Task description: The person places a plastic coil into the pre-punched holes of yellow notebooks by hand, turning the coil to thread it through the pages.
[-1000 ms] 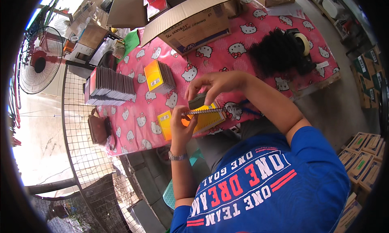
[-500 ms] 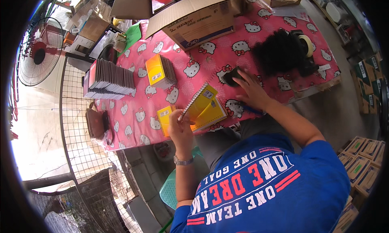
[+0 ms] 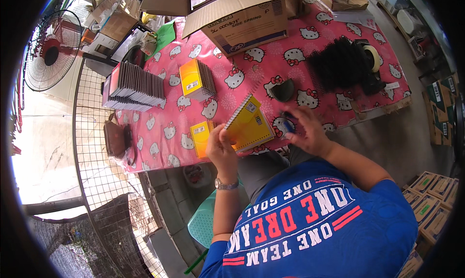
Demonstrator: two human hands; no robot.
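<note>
My left hand [image 3: 223,147] pinches the lower left edge of a yellow spiral notebook [image 3: 251,120], tilted over another yellow notebook on the table. Beside that hand, to the left, lies a further yellow spiral notebook [image 3: 200,140]. My right hand [image 3: 312,136] is right of the notebooks, its thumb and fingers closed round a small blue-and-dark hand tool [image 3: 289,125]; blur hides its exact kind. Just beyond lies a dark half-round piece [image 3: 282,90], apart from my fingers. A thin spiral wire [image 3: 254,85] seems to stick out from the tilted notebook's top.
Farther off stand a stack of yellow notebooks [image 3: 196,79], a dark-edged notebook stack [image 3: 135,87] and an open carton [image 3: 247,31]. Black spiral coils [image 3: 334,65] pile up at right beside a tape dispenser [image 3: 370,60]. A brown bag [image 3: 117,140] hangs at the left edge.
My right hand has left the dark half-round piece, come nearer to me and taken hold of the blue tool. My left hand still holds the notebook. The whole view has shifted slightly.
</note>
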